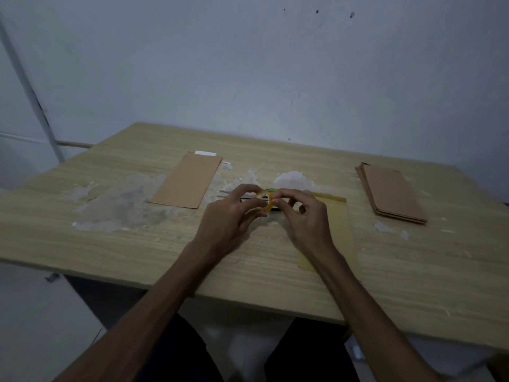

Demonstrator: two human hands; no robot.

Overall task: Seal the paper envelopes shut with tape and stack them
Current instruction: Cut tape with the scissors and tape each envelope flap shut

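My left hand point(231, 216) is gripping the roll of tape point(265, 201), thumb and curled fingers closing round its left side and holding it up just above the table point(137, 244). My right hand point(300, 213) is meeting it from the other side, fingertips pinching at the roll's upper right edge; whether a loose end of tape is coming away there I cannot tell, the light being dim. Both forearms are reaching in from the near edge, converging at the middle of the table. Directly under my right hand and wrist an envelope point(337, 216) is lying flat, its far end pointing away from me, partly hidden by the hand. Something dark with a green rim point(273, 190) is peeking out behind the roll, too covered to identify. To the left, well apart from the hands, a single envelope point(187, 181) is lying flat with a white strip point(205, 153) showing at its far end. To the right, near the table's far side, a stack of envelopes point(391, 191) is sitting with edges roughly aligned. Pale patches of old tape residue point(121, 205) are marking the wood between the left envelope and the hands. Behind the table a bare wall point(248, 64) is rising.
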